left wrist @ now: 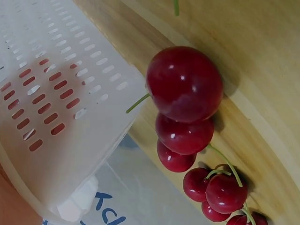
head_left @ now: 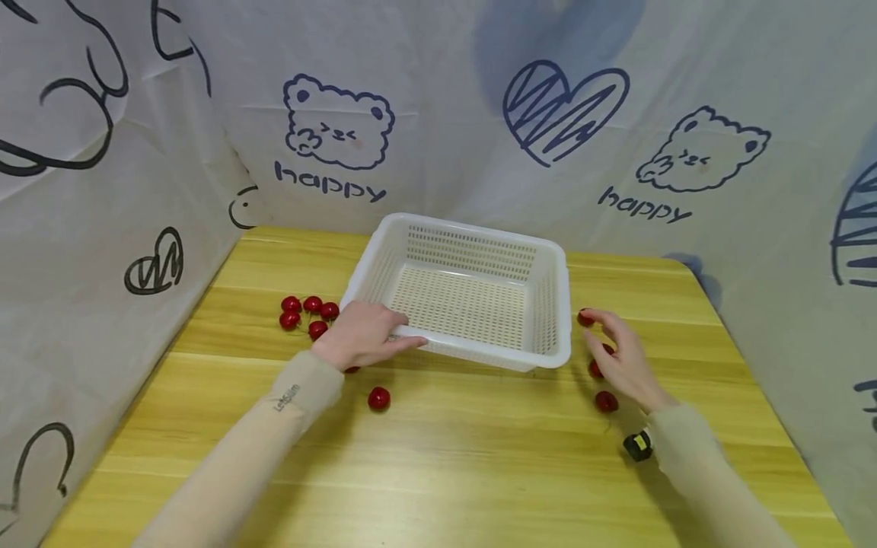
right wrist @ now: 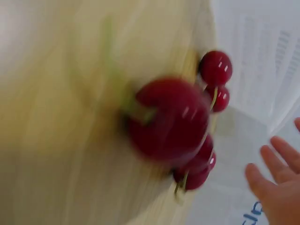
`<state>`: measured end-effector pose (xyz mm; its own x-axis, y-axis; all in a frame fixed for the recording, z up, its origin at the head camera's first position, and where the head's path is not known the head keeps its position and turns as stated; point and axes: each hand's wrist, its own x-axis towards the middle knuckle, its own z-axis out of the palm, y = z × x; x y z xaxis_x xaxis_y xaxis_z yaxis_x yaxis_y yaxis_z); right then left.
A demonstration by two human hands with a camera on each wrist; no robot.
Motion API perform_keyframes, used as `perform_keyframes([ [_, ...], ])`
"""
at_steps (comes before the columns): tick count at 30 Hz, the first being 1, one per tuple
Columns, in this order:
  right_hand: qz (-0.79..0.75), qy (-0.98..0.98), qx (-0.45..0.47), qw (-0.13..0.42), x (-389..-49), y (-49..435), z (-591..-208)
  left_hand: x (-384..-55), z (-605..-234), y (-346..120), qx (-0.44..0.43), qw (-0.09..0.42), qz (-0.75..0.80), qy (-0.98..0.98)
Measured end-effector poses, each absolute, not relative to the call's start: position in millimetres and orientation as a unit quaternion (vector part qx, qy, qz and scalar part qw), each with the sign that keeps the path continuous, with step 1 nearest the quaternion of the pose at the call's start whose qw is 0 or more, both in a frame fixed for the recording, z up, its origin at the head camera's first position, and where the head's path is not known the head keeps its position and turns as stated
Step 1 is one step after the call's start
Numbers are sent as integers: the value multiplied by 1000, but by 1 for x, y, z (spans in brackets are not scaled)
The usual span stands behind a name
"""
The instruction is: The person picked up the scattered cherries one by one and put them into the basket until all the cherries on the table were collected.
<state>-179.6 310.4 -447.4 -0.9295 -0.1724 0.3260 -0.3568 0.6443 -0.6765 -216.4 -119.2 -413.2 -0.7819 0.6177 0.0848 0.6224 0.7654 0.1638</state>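
A white perforated plastic basket [head_left: 473, 346] stands toward the back of the wooden table. My left hand [head_left: 363, 331] grips its front left rim, the thumb lying along the edge. Beside that hand lies a group of red cherries [head_left: 290, 320] with green stems, and a single cherry [head_left: 379, 399] sits nearer the front. My right hand [head_left: 623, 365] reaches over more cherries to the right of the basket, its fingers spread apart in the right wrist view. One cherry [head_left: 585, 318] is right at its index fingertip; another cherry [head_left: 606, 402] lies below the palm. The basket holds nothing.
White cloth [head_left: 445, 152] with blue drawings hangs behind and beside the table [head_left: 466, 472]. A small black device [head_left: 639, 446] with a yellow mark is at the right wrist.
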Motion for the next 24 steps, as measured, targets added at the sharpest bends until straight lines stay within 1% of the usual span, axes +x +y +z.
perform_keyframes([
  [7, 292, -936, 179, 77, -169, 338, -457, -219, -415, -117, -328, 14, -79, -941],
  [14, 244, -950, 190, 41, -160, 347, -461, -218, -416, -118, -328, 18, -70, -942],
  [19, 234, -955, 183, 19, -162, 347, -463, -219, -416, -117, -335, 17, -75, -939],
  [24, 226, -957, 183, 23, -172, 343, -467, -220, -416, -118, -336, 21, -74, -939],
])
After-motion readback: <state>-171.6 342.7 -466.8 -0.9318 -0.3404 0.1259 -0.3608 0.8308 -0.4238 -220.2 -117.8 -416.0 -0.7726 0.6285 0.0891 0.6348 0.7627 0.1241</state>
